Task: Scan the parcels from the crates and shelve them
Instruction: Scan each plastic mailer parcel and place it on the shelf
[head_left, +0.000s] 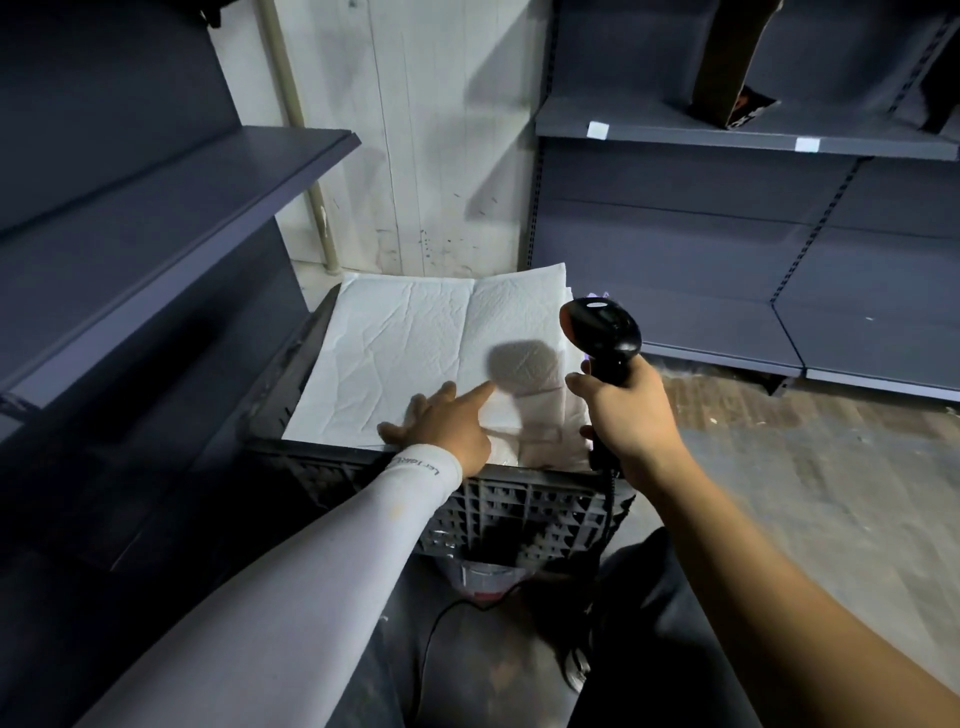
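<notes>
1. Dark grey shelving (156, 218) runs down the left side, and more of it (727, 234) stands against the right wall. A brown cardboard box (727, 57) sits on the upper right shelf.
2. A black slatted plastic crate (509, 509) stands on the floor between the two shelf units, straight ahead of the person.
3. White padded parcels (405, 353) lie flat in a stack that fills the crate to its rim; the top one is creased.
4. The left hand (441, 421), in a white sleeve (332, 571), lies with fingers spread wide on the near edge of the top parcel, forefinger stretched forward.
5. The right hand (628, 415) grips the handle of a black barcode scanner (602, 332), held upright over the crate's right side, with its head above the parcels.
6. The scanner's cable (608, 499) hangs down past the crate's front wall.
</notes>
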